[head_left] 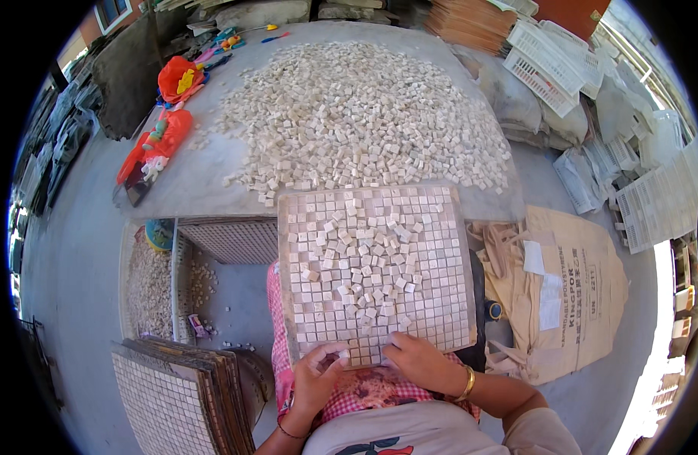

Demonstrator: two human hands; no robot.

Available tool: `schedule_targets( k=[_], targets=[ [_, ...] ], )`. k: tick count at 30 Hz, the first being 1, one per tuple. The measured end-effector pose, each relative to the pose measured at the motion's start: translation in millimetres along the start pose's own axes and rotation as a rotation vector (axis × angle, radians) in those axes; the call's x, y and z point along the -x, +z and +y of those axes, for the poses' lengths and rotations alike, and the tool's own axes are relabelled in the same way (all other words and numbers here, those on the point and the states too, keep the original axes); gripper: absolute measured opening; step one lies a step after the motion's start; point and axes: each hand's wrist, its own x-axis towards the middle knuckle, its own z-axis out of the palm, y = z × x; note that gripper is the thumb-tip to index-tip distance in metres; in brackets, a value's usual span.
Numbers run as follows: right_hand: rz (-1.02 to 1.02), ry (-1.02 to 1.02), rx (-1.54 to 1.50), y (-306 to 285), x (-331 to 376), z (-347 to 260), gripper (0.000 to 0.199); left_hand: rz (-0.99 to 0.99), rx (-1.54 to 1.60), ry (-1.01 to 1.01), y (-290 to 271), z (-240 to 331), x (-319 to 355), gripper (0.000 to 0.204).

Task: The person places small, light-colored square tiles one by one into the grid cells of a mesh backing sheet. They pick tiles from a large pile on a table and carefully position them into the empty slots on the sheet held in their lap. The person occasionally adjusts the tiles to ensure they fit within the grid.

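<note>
A square gridded board (pixel 284 250) rests on my lap, its cells largely filled with small pale stone mosaic tiles. Loose tiles (pixel 375 254) lie heaped over the middle of the grid. At the board's near edge my left hand (pixel 316 379) pinches one tile (pixel 344 354) between thumb and fingertips. My right hand (pixel 426 367) is also at the near edge, right of the left one, its fingers curled down onto the grid; what lies under the fingertips is hidden. Some cells between and around the two hands show darker than the filled ones.
A wide pile of loose tiles (pixel 364 106) covers the low table (pixel 190 171) beyond the board. Tile-filled boards (pixel 163 394) stand stacked at lower left, near a white bin (pixel 148 280) of tiles. Red plastic bags (pixel 178 129) lie at far left, a brown sack (pixel 584 303) at right.
</note>
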Motion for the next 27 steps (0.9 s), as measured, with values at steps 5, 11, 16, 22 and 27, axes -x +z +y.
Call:
schedule_targets(
  k=[5, 11, 16, 22, 27],
  targets=[
    [0.047, -0.027, -0.142, -3.9, 2.0, 6.7, 0.017, -0.132, 0.390, -0.248, -2.6, 0.9, -0.2, 0.021],
    [0.092, 0.117, -0.250, -25.1, -7.7, -6.2, 0.020, -0.154, 0.816, -0.433, 14.2, 5.3, -9.7, 0.026],
    [0.112, -0.140, -0.118, -23.6, -21.0, -40.0, 0.037, -0.286, 0.938, -0.603, 15.8, -6.9, -15.6, 0.026],
    [0.099, 0.000, -0.114, -53.2, -24.7, -41.2, 0.037, -0.035, 1.055, -0.452, -28.5, -3.1, -15.0, 0.017],
    [0.110, 0.131, -0.159, -57.0, -5.5, -18.2, 0.030, 0.258, 0.885, 0.075, -164.9, 48.0, -32.1, 0.014]
  ],
)
